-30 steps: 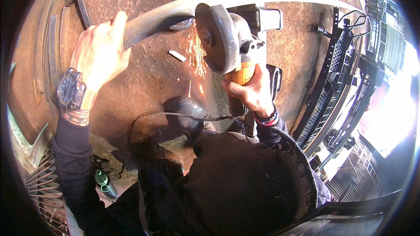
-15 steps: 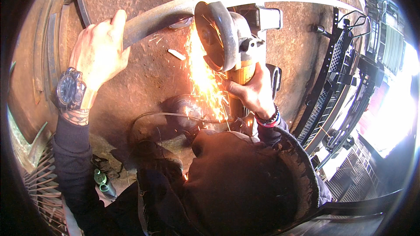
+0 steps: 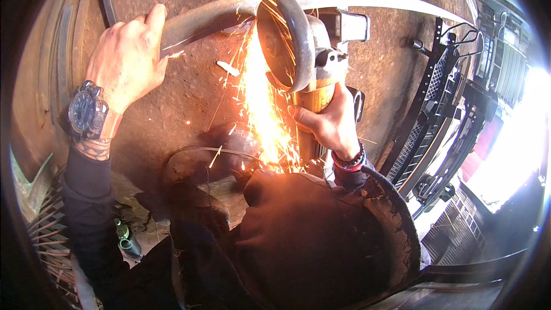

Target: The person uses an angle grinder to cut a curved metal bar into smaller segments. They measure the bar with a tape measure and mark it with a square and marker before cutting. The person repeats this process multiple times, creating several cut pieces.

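Note:
My left hand [image 3: 127, 60], with a watch on its wrist, is closed round the left end of a long metal bar [image 3: 206, 23] that crosses the far side. In my right hand [image 3: 330, 120] is an angle grinder [image 3: 314, 102] with a yellow body. Its disc [image 3: 274, 43], partly covered by a grey guard, meets the bar near mid-length. Bright sparks [image 3: 258, 97] stream from there down toward my body, and some fly away beyond the bar. The glare hides part of the disc's lower edge.
Black metal frames with mesh [image 3: 427, 103] stand along the right. Metal strips [image 3: 66, 46] and an angled piece [image 3: 107, 0] lie at far left. A green bottle [image 3: 127, 241] is beside my left forearm. A small white piece [image 3: 228, 68] lies on the brown floor [image 3: 189, 92].
The spark stream is brighter and wider. My left hand and its end of the bar have shifted slightly; the grinder is almost where it was. Both hands keep their hold.

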`<state>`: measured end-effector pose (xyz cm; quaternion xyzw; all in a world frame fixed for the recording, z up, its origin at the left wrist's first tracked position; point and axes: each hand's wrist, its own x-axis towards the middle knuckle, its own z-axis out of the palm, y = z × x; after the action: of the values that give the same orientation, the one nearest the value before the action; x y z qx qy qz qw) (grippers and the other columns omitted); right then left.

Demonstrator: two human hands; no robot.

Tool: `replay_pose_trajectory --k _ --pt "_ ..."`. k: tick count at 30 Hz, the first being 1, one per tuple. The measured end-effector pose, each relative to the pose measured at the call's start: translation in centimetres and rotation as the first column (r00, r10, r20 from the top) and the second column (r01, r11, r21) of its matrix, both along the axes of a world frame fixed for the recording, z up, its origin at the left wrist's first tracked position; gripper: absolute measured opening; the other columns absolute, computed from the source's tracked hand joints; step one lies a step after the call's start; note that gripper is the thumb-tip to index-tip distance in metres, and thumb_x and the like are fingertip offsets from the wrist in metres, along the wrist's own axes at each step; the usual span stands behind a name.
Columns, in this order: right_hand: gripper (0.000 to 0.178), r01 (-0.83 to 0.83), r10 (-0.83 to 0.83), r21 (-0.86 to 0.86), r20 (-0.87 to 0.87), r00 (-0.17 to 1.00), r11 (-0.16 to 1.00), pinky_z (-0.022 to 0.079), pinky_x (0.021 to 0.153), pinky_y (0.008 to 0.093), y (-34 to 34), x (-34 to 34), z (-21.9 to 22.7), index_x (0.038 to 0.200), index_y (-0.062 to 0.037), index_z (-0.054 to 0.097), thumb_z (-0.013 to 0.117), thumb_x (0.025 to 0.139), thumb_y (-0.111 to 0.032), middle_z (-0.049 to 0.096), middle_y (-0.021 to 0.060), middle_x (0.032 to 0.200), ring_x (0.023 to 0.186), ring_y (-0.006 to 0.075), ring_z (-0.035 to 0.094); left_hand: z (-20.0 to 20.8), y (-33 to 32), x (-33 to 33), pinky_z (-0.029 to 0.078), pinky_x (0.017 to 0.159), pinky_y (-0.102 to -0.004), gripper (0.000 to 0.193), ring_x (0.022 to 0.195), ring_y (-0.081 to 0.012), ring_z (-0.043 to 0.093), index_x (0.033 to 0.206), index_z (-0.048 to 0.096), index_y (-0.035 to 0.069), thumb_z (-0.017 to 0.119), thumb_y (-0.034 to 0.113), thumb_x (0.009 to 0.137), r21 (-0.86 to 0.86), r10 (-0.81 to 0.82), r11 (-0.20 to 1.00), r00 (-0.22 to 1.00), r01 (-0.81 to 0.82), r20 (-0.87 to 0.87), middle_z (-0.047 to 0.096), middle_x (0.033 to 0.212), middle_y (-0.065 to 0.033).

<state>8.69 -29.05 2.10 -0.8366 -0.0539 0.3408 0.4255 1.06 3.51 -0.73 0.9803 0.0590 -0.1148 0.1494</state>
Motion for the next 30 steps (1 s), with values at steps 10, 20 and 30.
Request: replay_pose_trajectory --k 10,20,30 --pt "0.060 -0.010 0.011 -0.044 0.023 1.000 0.999 0.056 0.082 0.0359 0.0 0.0 0.0 0.118 0.0043 0.056 0.082 0.067 -0.011 0.070 0.0132 0.101 0.088 0.0206 0.068 0.0 -0.1 -0.1 0.055 0.075 -0.0519 0.041 0.088 -0.0460 0.067 0.110 0.048 0.001 0.069 -0.001 0.074 -0.010 0.004 1.000 1.000 -0.004 0.000 0.067 0.096 -0.0258" --pt "0.059 -0.028 0.029 -0.030 0.039 0.999 0.999 0.055 0.083 0.0356 0.7 0.6 0.4 0.119 0.0044 0.056 0.080 0.067 -0.009 0.069 0.0135 0.102 0.089 0.0210 0.067 -0.5 -0.2 0.0 0.055 0.077 -0.0524 0.037 0.091 -0.0451 0.067 0.109 0.050 0.001 0.067 -0.001 0.076 -0.020 0.014 1.000 1.000 -0.014 0.011 0.067 0.100 -0.0262" --pt "0.063 -0.043 0.045 -0.032 0.076 0.996 0.999 0.055 0.086 0.0359 1.5 1.1 0.9 0.123 0.0044 0.055 0.081 0.068 -0.012 0.070 0.0137 0.105 0.094 0.0218 0.068 -0.3 -0.2 0.1 0.053 0.078 -0.0540 0.029 0.092 -0.0468 0.065 0.108 0.050 0.002 0.064 0.005 0.083 -0.008 0.013 1.000 1.000 -0.013 0.016 0.067 0.098 -0.0259"
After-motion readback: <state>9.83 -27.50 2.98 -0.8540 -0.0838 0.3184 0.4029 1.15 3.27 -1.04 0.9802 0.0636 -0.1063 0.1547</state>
